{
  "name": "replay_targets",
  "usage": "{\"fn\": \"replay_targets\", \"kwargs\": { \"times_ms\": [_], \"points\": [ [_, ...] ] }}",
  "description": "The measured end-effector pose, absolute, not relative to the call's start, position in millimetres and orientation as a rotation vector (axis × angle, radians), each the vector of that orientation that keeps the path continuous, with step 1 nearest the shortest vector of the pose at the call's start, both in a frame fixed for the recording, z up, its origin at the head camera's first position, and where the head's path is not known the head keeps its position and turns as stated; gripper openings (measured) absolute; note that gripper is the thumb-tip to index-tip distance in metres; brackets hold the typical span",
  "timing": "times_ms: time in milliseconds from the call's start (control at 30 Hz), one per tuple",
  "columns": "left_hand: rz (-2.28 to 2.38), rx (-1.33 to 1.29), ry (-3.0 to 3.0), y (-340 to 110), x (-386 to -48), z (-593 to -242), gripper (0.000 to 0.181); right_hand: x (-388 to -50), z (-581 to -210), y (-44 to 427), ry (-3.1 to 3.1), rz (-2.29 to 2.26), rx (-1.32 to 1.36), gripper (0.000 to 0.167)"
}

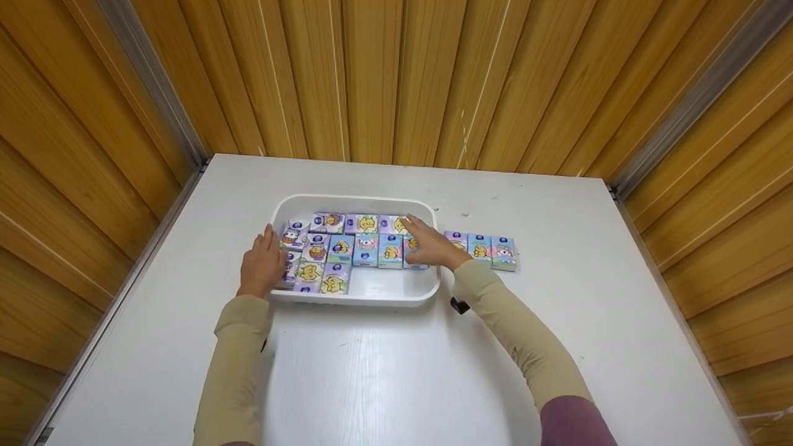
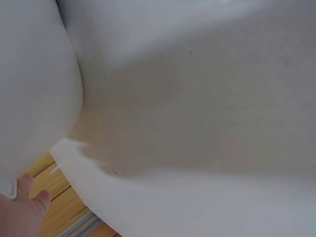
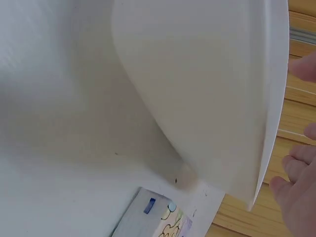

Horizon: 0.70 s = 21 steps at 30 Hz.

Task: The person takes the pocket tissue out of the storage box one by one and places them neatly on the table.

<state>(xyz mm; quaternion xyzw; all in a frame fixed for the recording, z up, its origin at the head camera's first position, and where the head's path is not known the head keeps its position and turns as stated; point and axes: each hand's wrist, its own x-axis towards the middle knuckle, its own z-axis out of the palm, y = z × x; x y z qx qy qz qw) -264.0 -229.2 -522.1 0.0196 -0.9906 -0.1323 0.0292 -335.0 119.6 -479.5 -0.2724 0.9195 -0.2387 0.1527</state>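
A white plastic tray [image 1: 356,300] holds several small cartoon-printed packs [image 1: 341,248] that look like pocket tissues, laid in rows along its back, middle and left. My left hand [image 1: 262,263] lies over the tray's left rim, fingers pointing away and close to the leftmost packs. My right hand [image 1: 433,243] reaches over the right rim, thumb and fingers spread above the rightmost packs, partly covering them. The right wrist view shows its extended fingers beyond the tray wall [image 3: 197,98]. Whether either hand presses on a pack is hard to see.
Outside the tray, on the right, three more packs [image 1: 480,249] stand side by side on the white table [image 1: 347,371]. A small black object [image 1: 460,305] shows beside the right forearm. Yellow wood-patterned panels [image 1: 396,80] enclose the table at the back and sides.
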Motion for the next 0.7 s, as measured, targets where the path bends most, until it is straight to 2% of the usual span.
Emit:
{"fn": "replay_targets", "kwargs": {
  "times_ms": [700],
  "points": [
    [-0.409, 0.072, -3.066, -230, -266, -525, 0.057, -337, -502, 91, 2.548, -0.493, -0.648, 0.086]
  ]
}}
